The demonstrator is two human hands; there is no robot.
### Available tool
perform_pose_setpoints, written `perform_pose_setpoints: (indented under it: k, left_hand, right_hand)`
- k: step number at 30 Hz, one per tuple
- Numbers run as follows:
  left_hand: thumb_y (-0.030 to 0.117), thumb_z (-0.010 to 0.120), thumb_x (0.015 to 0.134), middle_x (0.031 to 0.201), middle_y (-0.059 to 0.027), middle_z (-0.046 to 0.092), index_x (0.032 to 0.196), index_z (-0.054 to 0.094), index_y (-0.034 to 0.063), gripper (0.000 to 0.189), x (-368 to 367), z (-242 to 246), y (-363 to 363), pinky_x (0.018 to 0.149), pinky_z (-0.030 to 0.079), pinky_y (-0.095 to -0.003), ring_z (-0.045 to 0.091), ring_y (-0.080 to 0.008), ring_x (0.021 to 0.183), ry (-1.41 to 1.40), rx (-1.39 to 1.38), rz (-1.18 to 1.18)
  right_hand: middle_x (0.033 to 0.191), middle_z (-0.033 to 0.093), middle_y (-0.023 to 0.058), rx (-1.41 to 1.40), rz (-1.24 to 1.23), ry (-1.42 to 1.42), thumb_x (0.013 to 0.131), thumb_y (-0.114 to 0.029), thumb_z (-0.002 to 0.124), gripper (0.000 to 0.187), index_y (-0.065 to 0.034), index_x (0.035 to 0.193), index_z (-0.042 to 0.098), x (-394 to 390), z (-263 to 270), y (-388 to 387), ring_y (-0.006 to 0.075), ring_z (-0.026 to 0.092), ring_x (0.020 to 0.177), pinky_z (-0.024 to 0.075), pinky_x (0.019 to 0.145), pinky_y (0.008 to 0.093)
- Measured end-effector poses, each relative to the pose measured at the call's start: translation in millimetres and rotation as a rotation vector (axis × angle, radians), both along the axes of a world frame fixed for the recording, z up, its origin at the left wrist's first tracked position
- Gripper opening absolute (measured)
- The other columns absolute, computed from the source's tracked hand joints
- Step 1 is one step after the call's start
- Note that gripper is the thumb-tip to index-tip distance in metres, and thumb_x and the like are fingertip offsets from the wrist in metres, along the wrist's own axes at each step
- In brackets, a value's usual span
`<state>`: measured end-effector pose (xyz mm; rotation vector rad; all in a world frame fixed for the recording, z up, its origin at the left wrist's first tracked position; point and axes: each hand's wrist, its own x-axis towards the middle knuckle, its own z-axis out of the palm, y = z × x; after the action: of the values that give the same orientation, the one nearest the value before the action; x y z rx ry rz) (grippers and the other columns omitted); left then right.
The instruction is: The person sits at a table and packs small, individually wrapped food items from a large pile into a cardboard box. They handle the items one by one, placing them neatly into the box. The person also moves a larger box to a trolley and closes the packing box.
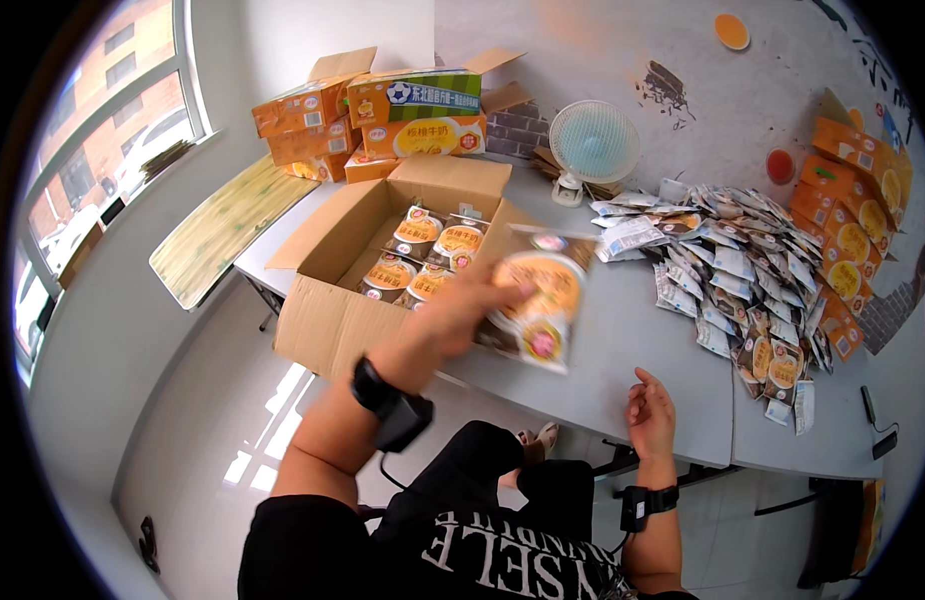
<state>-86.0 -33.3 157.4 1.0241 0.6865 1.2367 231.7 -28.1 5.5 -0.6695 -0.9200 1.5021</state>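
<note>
My left hand (458, 311) grips a flat sachet (541, 281) with a printed bowl on its front, held up over the table and slightly blurred. Just beyond that hand stands an open cardboard carton (342, 319), its flaps folded out. Similar sachets (417, 231) lie face up in rows inside; my forearm and hand hide part of the box. My right hand (650, 416) rests near the table's front edge, fingers loosely curled and apart, holding nothing. To its right, a large heap of sachets (732, 262) spreads over the grey table (620, 337), many with their white sides showing.
Orange printed boxes (425, 139) are stacked behind the carton, and more orange boxes (845, 225) stand at the right. A small fan (593, 142) stands by the wall. A wood-patterned board (229, 225) lies at the left, near the window. A dark device with a cable (885, 446) lies at the right edge.
</note>
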Motion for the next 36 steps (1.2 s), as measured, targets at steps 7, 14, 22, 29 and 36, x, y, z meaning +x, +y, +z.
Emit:
perform_pose_setpoints:
  k: [7,14,22,29,36]
  left_hand:
    - [0.004,0.059,0.084,0.101,-0.0150,0.059,0.112,0.044,-0.0026,0.032,-115,14,34,0.074,0.057,-0.0367,0.065,-0.0229,0.086,0.172,-0.067,0.299]
    - [-0.004,0.057,0.081,0.102,-0.0165,0.061,0.110,0.049,-0.0033,0.030,-164,-37,71,0.076,0.055,-0.0396,0.064,-0.0274,0.090,0.546,-0.396,0.303]
    - [-0.007,0.059,0.078,0.102,-0.0174,0.061,0.114,0.048,-0.0061,0.038,-165,-75,91,0.077,0.054,-0.0398,0.062,-0.0282,0.092,0.515,-0.489,0.113]
    - [0.026,0.073,0.071,0.080,-0.0177,0.063,0.112,0.050,-0.0031,0.055,-151,-62,79,0.052,0.052,-0.0327,0.065,-0.0228,0.067,1.502,-0.304,0.011]
    - [0.036,0.066,0.077,0.064,-0.0119,0.062,0.103,0.056,0.0007,0.044,-151,-71,85,0.048,0.049,-0.0328,0.062,-0.0203,0.053,1.732,-0.236,-0.025]
  right_hand:
    - [0.082,0.057,0.0051,0.022,-0.019,-0.002,0.093,-0.019,0.050,0.030,0.0017,0.114,0.054,-1,-1,0,0.0071,0.048,0.061,0.0379,0.051,0.0191]
    - [0.081,0.057,0.0050,0.004,-0.038,-0.010,0.093,-0.017,0.050,0.028,0.0012,0.113,0.055,-2,1,1,0.0074,0.048,0.062,0.0380,0.052,0.0192]
    - [0.082,0.057,0.0049,0.019,-0.032,-0.017,0.093,-0.017,0.050,0.027,0.0009,0.113,0.055,-3,0,0,0.0080,0.048,0.062,0.0387,0.053,0.0206]
    - [0.081,0.056,0.0049,0.022,-0.032,-0.007,0.093,-0.017,0.050,0.027,0.0011,0.113,0.054,-3,-1,0,0.0078,0.047,0.062,0.0381,0.053,0.0204]
    - [0.081,0.056,0.0047,0.016,-0.052,-0.010,0.093,-0.017,0.050,0.027,0.0008,0.112,0.055,1,1,-5,0.0081,0.047,0.062,0.0377,0.053,0.0202]
